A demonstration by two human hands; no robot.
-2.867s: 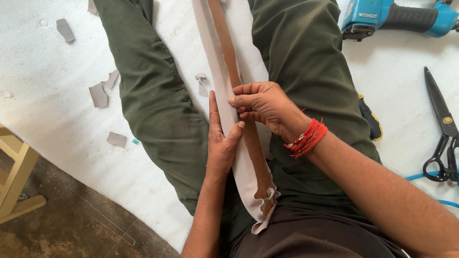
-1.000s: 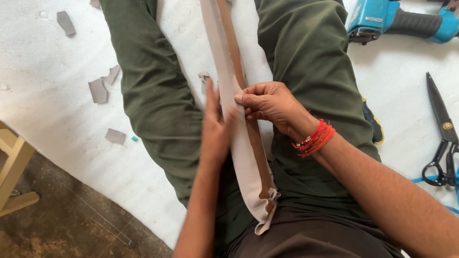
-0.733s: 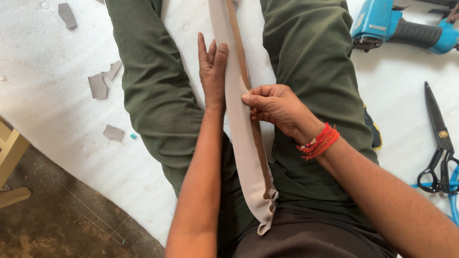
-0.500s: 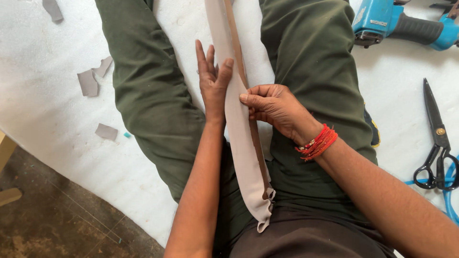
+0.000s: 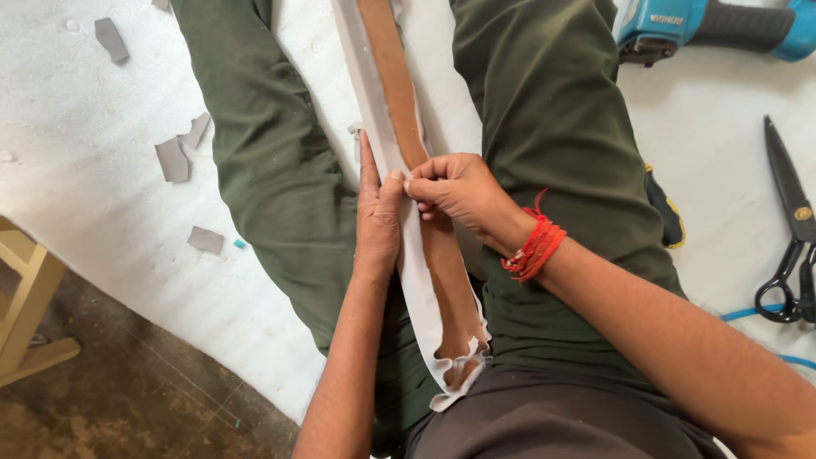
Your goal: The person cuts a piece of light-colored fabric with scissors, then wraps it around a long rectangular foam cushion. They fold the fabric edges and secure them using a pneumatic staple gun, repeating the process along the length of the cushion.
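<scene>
While L hand point(image 5: 378, 217) lies flat on pale strip point(image 5: 374, 102), R hand point(image 5: 459, 191) grip pinching its edge, brown slat point(image 5: 395, 76) inside

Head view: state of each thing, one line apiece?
brown strip: lying lengthwise between the legs, part wrapped in pale covering.
pale covering: folded over the strip's left edge, near end ragged.
left hand: flat, pressing the covering's edge.
right hand: pinching the covering on the strip.
scissors: closed, lying flat.
blue power tool: lying on its side.
grey scraps: loose, scattered.
</scene>
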